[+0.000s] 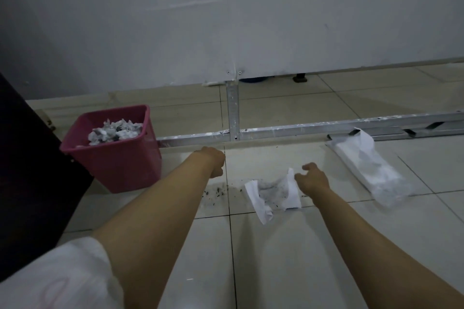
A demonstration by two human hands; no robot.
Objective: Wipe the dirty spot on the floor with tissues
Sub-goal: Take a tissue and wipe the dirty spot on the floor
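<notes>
A white tissue [273,192] lies spread on the tiled floor, greyed with dirt and black specks. More black specks mark the dirty spot [216,191] just left of it. My right hand [312,178] hovers at the tissue's raised right edge with curled fingers; the fingertips touch the edge, but I cannot tell if they pinch it. My left hand [213,161] hangs above the floor beyond the specks, fingers loosely curled and holding nothing. A clear plastic pack of white tissues [371,168] lies to the right.
A pink bin [113,158] holding crumpled dirty tissues [115,130] stands at the left. A metal rail [276,130] runs across the floor behind the hands, before a grey wall panel [226,20]. Something dark [30,170] fills the left edge.
</notes>
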